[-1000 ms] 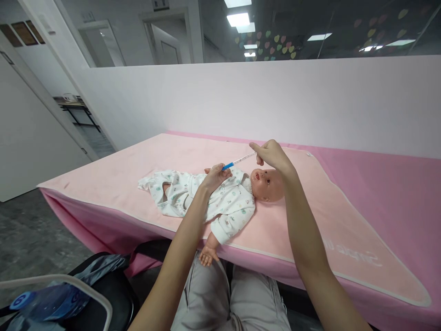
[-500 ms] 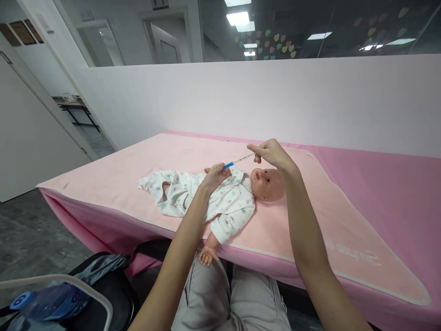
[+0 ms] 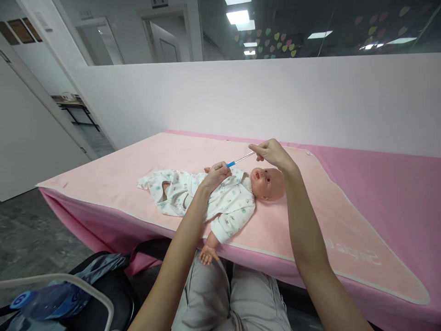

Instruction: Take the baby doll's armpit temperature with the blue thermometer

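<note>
**Blue-ended rod (image 3: 230, 164) in my grip**

My left fingers (image 3: 223, 168) close round its blue end; its clear end reaches my right fingers (image 3: 259, 150), one stretched out, though I can't tell whether these pinch it. Below my left fingers a doll (image 3: 234, 200) lies on the pink-covered desk (image 3: 120, 179), its head near my right fingers.

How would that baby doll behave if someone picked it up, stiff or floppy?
The baby doll has a smooth, shiny head, probably firm and slightly slippery. Its printed outfit lies wrinkled, so the cloth would likely sag. Its spread fingers look moulded, so may feel stiff.
</note>
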Demonstrator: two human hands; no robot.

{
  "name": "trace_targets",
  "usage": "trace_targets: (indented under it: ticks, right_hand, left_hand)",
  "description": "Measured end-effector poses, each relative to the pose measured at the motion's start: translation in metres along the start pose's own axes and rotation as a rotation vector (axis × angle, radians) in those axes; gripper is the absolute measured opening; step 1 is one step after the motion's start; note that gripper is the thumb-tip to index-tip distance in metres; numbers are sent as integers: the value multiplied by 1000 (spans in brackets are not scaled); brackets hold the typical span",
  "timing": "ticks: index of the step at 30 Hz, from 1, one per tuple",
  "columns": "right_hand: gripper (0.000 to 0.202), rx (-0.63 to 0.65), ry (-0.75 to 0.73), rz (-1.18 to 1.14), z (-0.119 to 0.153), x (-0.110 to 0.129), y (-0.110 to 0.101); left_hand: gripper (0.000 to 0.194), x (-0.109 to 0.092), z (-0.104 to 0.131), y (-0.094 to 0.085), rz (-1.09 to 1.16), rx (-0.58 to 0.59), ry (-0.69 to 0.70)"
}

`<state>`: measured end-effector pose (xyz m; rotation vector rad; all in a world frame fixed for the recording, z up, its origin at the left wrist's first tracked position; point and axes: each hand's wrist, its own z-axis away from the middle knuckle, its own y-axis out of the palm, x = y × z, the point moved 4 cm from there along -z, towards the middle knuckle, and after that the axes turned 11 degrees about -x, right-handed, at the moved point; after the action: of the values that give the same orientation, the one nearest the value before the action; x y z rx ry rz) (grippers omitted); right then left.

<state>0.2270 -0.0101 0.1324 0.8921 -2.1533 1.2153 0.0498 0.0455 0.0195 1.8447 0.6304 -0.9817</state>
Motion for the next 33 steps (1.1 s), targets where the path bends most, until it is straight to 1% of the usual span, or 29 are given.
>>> trace_targets:
  ticks: [5,9,12,16,20,24,26,28,31,33]
  right_hand:
    - [48,-14,29,-4,-1,-4,-2]
    - [46,-26,51,-12,-5,-14,1]
    - [44,-35,67,7,-9,-24,4]
    - [40,-79,117,82,-14,-36,6]
    - [36,-94,122,89,-18,-42,14]
    - [32,-118,126,107,-21,-44,23]
    - [33,-118,120,131,-19,-39,23]
    - [35,-89,81,135,-11,-26,17]
    - [40,-38,-9,139,5,4,-5]
    - [42,-13,-44,158,17,24,-25]
  left_hand:
    - [30,-1,0,1,-185,-60,43]
    - [27,0,-2,0,-273,-110,105]
    - [27,1,-3,-2,-356,-179,156]
    - [29,-2,-1,-1,-492,-282,201]
    - [28,-3,0,1,-588,-301,233]
    - [27,1,-3,-4,-610,-343,236]
    - [28,2,-5,-7,-573,-359,231]
    - [27,3,-5,-7,-523,-346,235]
    - [25,2,-3,-2,-502,-276,203]
    - [25,1,1,5,-558,-175,157]
